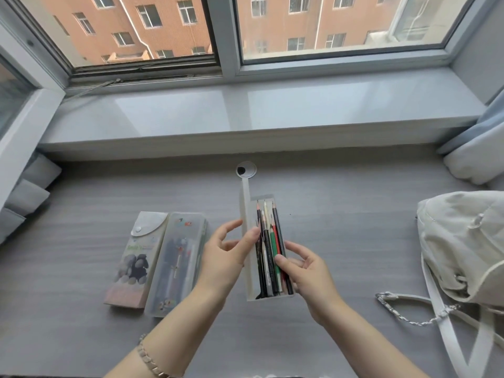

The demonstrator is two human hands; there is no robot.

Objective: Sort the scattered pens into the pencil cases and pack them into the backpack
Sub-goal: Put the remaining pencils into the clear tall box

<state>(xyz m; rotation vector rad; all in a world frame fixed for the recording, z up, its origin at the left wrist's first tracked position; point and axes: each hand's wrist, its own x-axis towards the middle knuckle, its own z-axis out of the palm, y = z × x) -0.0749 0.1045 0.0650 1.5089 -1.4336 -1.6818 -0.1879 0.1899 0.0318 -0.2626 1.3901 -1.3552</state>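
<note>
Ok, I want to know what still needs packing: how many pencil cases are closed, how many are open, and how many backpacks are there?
2 closed pencil cases: the stone-print case and the clear case
1 open pencil case, with pencils inside
1 backpack
Total: 4

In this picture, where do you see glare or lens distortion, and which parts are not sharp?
Head view throughout: daylight glares off the glossy windowsill; the wide lens bows the window frame; pencils in the open pencil case look sharp; print on the stone-pattern pencil case is soft.
</note>
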